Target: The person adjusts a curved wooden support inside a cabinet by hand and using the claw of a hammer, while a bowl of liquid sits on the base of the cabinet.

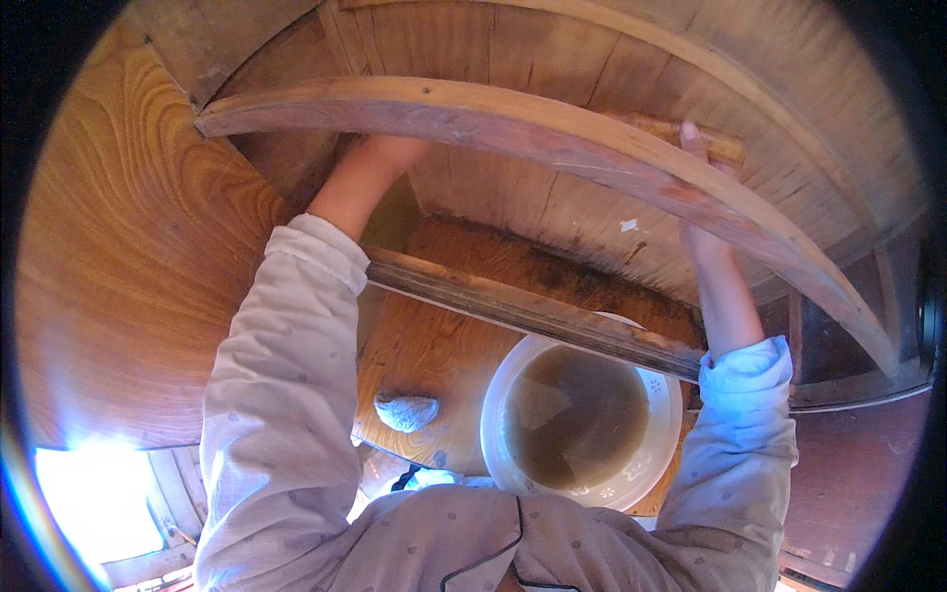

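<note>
A curved wooden rail (464,113) crosses in front of both my hands, inside a wooden cabinet. My left hand (400,150) reaches behind the rail at the left; its fingers are hidden there. Farther right, my right hand (693,148) comes up behind the rail, a finger or thumb showing above its edge. It seems to grip a short yellow-brown wooden rod (728,149) against the plank back wall (552,202); most of the grip is hidden by the rail. What the rod belongs to does not show.
Below, a white basin (496,449) with murky brown water stands on a wood-grain surface (395,345). A crumpled pale cloth (406,412) lies left of it. A straight wooden bar (513,304) runs across above the basin's far rim. A large wood-grain panel (128,266) stands at the left.
</note>
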Available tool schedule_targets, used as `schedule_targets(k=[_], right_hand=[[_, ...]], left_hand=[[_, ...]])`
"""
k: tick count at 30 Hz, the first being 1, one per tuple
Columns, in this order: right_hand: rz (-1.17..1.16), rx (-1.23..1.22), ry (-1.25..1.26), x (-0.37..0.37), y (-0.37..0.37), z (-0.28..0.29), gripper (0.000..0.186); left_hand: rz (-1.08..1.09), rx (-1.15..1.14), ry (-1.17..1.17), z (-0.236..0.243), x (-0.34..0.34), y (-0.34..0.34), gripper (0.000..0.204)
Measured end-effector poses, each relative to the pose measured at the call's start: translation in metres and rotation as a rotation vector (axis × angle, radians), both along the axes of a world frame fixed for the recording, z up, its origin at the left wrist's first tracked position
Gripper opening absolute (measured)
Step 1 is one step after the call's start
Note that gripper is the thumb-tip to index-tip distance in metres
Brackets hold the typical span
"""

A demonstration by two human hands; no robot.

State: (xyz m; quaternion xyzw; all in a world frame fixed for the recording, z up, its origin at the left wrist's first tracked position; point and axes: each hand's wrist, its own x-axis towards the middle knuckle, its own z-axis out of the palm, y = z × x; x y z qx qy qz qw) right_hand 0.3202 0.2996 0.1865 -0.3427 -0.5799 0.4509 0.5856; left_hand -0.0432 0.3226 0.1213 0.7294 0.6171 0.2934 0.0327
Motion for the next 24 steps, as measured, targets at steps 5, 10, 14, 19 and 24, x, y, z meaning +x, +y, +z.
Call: schedule_targets(k=[5, 10, 14, 19, 24], right_hand=[[-0.034, 0.164, -0.128, 0.002, -0.01, -0.013, 0.038], [-0.007, -0.137, 0.014, -0.006, 0.011, 0.017, 0.047], [0.066, -0.217, 0.092, -0.014, 0.038, 0.034, 0.051], [0.133, -0.118, 0.027, -0.021, 0.048, 0.047, 0.051], [0.044, -0.005, 0.004, -0.03, 0.047, 0.047, 0.051]], left_hand=[[0.071, 0.25, 0.039, -0.018, -0.005, -0.003, 0.033], [0.053, 0.105, 0.203, -0.009, -0.002, 0.014, 0.037], [0.018, 0.083, 0.213, 0.009, -0.005, 0.015, 0.038], [0.006, 0.081, 0.219, 0.014, -0.009, 0.01, 0.038], [0.0, 0.092, 0.224, 0.012, -0.007, 0.003, 0.038]])
